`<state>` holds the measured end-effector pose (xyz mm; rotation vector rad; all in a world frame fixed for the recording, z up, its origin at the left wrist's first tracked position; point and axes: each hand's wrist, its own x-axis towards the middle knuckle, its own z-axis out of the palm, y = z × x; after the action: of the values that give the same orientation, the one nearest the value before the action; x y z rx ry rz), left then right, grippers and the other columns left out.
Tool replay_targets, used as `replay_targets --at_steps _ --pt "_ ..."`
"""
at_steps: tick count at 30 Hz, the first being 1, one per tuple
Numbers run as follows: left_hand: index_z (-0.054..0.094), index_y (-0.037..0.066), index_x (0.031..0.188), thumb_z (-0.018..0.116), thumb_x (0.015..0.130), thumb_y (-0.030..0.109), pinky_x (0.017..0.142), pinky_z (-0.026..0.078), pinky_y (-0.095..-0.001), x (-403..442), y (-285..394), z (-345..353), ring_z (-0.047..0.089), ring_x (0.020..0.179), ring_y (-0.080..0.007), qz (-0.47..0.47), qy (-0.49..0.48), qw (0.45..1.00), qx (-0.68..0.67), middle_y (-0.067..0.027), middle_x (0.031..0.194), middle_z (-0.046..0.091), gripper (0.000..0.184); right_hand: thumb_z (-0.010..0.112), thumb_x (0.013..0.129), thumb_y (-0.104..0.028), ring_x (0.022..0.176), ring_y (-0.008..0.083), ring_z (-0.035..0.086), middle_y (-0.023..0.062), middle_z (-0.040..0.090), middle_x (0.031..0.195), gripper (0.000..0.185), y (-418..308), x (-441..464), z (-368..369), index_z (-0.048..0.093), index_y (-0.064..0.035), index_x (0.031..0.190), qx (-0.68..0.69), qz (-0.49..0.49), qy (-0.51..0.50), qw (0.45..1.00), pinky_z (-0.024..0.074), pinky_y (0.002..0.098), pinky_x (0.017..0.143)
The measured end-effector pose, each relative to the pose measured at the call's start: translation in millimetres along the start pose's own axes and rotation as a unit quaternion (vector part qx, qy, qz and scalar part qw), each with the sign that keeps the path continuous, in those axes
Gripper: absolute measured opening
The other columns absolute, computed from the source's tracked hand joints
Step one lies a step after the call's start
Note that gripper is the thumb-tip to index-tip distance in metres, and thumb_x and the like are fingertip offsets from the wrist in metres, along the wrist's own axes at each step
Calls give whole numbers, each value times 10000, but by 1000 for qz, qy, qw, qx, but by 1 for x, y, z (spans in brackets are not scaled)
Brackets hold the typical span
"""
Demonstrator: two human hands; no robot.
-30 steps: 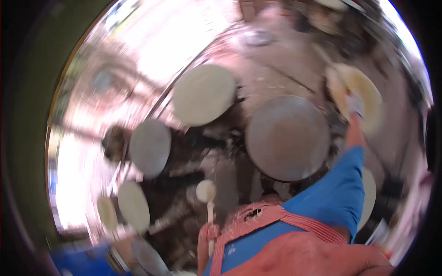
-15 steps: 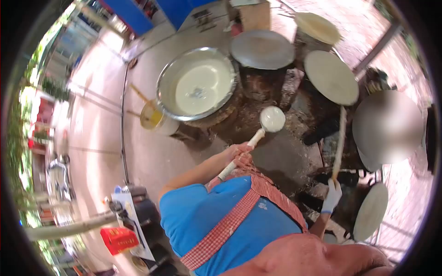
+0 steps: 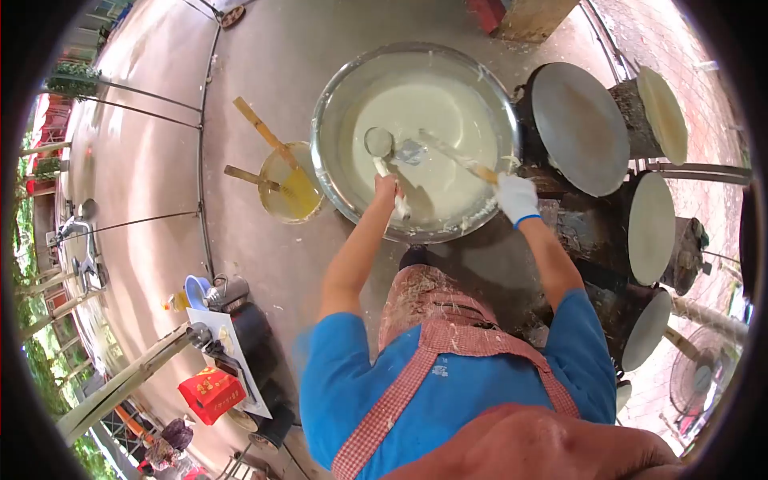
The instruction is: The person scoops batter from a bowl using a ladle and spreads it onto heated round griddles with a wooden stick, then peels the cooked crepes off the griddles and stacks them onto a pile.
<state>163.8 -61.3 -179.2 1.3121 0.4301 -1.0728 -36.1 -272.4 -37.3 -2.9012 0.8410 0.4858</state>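
A wide metal basin (image 3: 326,108) holds pale batter (image 3: 432,104). My bare left hand (image 3: 387,189) is closed around the pale handle of a ladle (image 3: 378,142), whose round cup is at the batter's surface. My right hand (image 3: 517,197), in a white glove, grips a wooden-handled stick (image 3: 482,173) at the basin's right rim. The stick's batter-coated far part reaches over the batter toward the middle of the basin.
Left of the basin stands a bucket (image 3: 274,210) with yellow liquid and two wooden-handled tools. Round griddles (image 3: 581,128) line the right side. A red bag (image 3: 211,394) and a white board (image 3: 254,389) are at the lower left. A box (image 3: 534,19) is at the top.
The view has turned, bringing the basin to the centre. The ladle has moved over the basin and into the batter. My right hand has come from the griddles to the basin's rim.
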Motion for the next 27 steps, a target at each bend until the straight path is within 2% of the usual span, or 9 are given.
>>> replay_targets --at_steps 2,5,10,12,13,18,21,25,27 --pt "317 88 927 459 805 49 286 259 -300 33 -3 6 292 332 -153 20 126 988 -86 -62 545 346 192 502 797 -291 691 319 612 156 614 712 231 -30 19 -4 587 -76 800 1 -67 3 998 466 450 629" --pt "298 78 996 449 803 33 283 279 -319 30 0 12 328 335 -167 58 117 991 -27 -94 590 384 249 524 789 -312 684 322 608 147 610 699 245 -21 40 -5 588 -76 772 94 -1 89 992 471 435 623" --pt "264 85 1104 437 817 58 272 289 -317 28 17 32 387 355 -174 26 127 989 66 -96 596 395 337 605 741 -380 662 320 600 158 599 686 311 -19 41 11 582 -70 723 55 -45 28 997 467 421 592" --pt "274 92 1147 454 815 61 259 301 -301 41 17 46 355 324 -161 75 142 982 98 -63 539 379 379 616 723 -414 711 321 598 166 603 720 343 -7 49 18 599 -75 770 131 14 155 979 462 418 638" --pt "274 92 1147 454 815 61 259 301 -301 49 18 55 355 324 -161 83 138 983 93 -63 539 379 379 611 731 -414 741 327 598 180 607 735 354 -10 53 30 612 -70 812 94 54 47 993 463 414 646" --pt "323 160 897 519 815 91 266 250 -220 12 52 82 303 343 -82 -126 -73 965 -218 -1 524 320 224 595 754 -411 746 337 597 183 616 772 368 -11 14 27 618 -65 879 167 79 -8 983 463 410 655" --pt "333 197 918 559 823 151 276 224 -172 -70 96 93 258 361 -49 -117 -149 946 -264 33 530 275 249 598 763 -385 745 332 602 183 619 789 356 -2 -18 -17 614 -66 920 242 62 77 965 464 401 657" --pt "412 226 877 567 848 271 265 209 -152 -224 170 120 261 360 -30 49 -300 940 -152 40 522 291 164 639 767 -262 749 284 620 177 629 821 349 28 -26 -71 589 -21 1014 316 -73 305 895 474 351 648" --pt "418 246 967 554 857 271 267 200 -150 -295 206 136 258 362 -25 86 -265 953 -119 47 531 284 176 646 775 -226 733 199 612 155 641 867 348 40 -26 -129 580 -5 1036 337 -112 377 856 467 313 671"
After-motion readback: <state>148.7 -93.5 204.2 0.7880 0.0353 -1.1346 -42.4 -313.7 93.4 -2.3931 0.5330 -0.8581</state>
